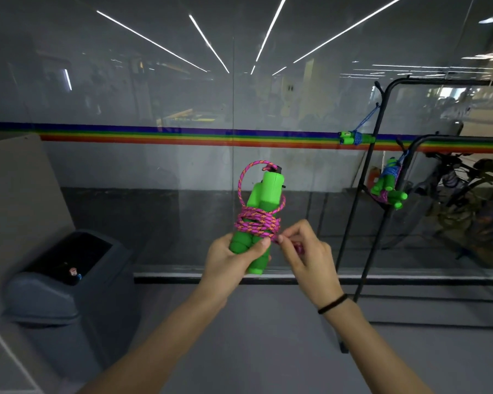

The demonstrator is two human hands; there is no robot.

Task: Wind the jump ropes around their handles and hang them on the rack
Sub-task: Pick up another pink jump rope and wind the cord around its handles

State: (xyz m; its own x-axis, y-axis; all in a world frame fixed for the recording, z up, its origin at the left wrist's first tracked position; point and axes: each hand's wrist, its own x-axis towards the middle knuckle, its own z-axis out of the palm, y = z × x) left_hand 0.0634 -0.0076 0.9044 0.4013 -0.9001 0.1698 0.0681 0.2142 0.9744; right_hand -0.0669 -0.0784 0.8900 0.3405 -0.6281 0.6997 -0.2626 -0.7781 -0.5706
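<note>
My left hand (230,260) grips the lower ends of two green jump-rope handles (264,194), held upright side by side. A pink braided rope (256,220) is wound several times around their middle, and one loop arcs up to the handle tops. My right hand (302,250) pinches the rope's loose part just right of the windings. On the black rack (377,155) to the right hang two wound jump ropes with green handles: one with blue rope (353,137) high up, another (387,186) lower down.
A glass wall with a rainbow stripe (182,135) stands straight ahead. A dark grey bin (69,282) sits at the lower left beside a beige partition. Bicycles (467,194) stand behind the glass at the right. Grey floor lies under my arms.
</note>
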